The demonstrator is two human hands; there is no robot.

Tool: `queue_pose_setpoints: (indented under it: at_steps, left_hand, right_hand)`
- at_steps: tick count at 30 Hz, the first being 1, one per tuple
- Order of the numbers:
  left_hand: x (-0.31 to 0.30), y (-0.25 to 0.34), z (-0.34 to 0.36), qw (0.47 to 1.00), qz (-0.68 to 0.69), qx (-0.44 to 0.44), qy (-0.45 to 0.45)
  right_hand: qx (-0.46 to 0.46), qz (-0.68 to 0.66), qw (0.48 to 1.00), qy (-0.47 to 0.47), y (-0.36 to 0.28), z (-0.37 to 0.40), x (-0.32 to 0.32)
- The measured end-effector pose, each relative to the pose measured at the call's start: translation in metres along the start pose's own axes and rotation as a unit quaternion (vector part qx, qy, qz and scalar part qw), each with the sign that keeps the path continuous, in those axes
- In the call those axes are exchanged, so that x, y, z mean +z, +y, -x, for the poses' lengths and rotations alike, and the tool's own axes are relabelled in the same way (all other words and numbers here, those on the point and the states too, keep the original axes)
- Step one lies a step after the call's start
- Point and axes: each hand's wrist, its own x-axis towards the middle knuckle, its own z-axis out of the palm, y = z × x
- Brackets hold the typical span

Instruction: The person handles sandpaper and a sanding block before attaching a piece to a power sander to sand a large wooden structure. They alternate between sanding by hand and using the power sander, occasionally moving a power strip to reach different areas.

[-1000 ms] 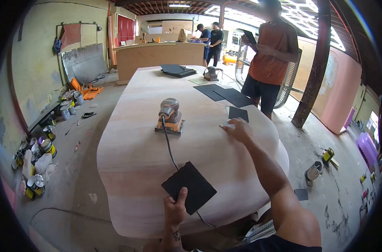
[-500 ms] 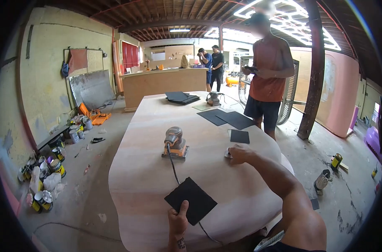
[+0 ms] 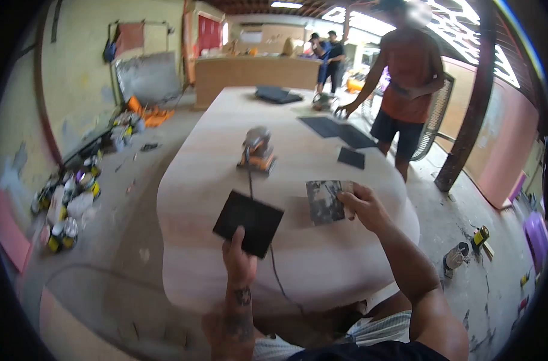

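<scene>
My left hand grips a black square sheet of sandpaper by its lower edge, thumb on top. My right hand pinches the right edge of a worn sheet of sandpaper, grey and blotchy on the side facing me. Both sheets are above the pale, curved-edge tabletop. Beyond them an orange and grey electric sander rests on the surface, its cord running toward me behind the black sheet. A small black sheet lies farther off to the right.
Larger black sheets, a dark stack and a second sander lie toward the far end. A co-worker stands at the right, one hand reaching over the sheets. Paint cans line the left floor; a post stands right.
My right hand has lifted the worn sheet off the tabletop and brought it closer. My left hand has shifted slightly left and up with the black sheet. The co-worker now reaches toward the table.
</scene>
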Motion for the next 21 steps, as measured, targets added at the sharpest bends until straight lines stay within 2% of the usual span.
queue_pose_setpoints:
  at_steps: [2,5,12,21]
  left_hand:
    - [0.001,-0.001,-0.002,1.000,0.026,0.004,-0.011]
    - [0.003,-0.003,0.002,1.000,0.027,-0.013,-0.009]
    - [0.003,-0.003,0.008,0.999,0.021,-0.025,-0.021]
    - [0.004,0.001,0.010,0.999,0.009,0.002,-0.035]
  right_hand:
    - [-0.028,-0.076,0.995,-0.061,0.004,0.026,0.019]
    - [-0.005,-0.066,0.993,-0.101,0.008,0.049,0.041]
    - [0.025,-0.144,0.985,-0.092,0.017,0.055,0.059]
    - [0.013,-0.130,0.988,-0.085,0.017,0.049,0.060]
